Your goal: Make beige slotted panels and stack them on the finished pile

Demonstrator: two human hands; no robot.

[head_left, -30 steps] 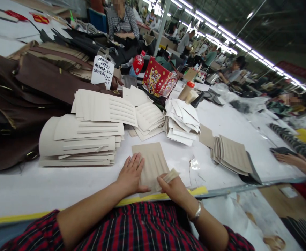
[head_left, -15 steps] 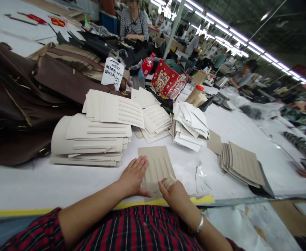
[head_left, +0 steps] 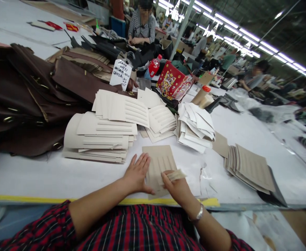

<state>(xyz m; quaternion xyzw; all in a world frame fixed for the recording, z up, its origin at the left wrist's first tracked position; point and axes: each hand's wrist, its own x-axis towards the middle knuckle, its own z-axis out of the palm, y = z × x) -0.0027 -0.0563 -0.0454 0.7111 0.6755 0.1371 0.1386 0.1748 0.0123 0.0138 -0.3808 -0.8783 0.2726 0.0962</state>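
Observation:
A tan rectangular panel (head_left: 161,158) with several long raised ridges lies on the white table in front of me. My left hand (head_left: 138,173) rests flat along its left edge, fingers spread and thumb near its lower end. At the panel's right side my right hand (head_left: 177,186) is closed on a pale beige strip (head_left: 176,175), which sticks out past the fist and is blurred. From the frames I cannot tell what the strip is made of. The fingers of this hand are low over the panel's lower right part.
Stacked cream panels (head_left: 97,139) stand at left, more ridged panels (head_left: 162,120) behind, and white sheets (head_left: 196,125) right of those. A tan panel stack (head_left: 252,165) lies far right. Brown leather pieces (head_left: 71,80), a red bag (head_left: 173,82) and a bottle (head_left: 154,66) sit farther back.
My right hand has shifted slightly right, and the beige strip now points out to the right. The left hand stays on the panel. The whole view has shifted a little.

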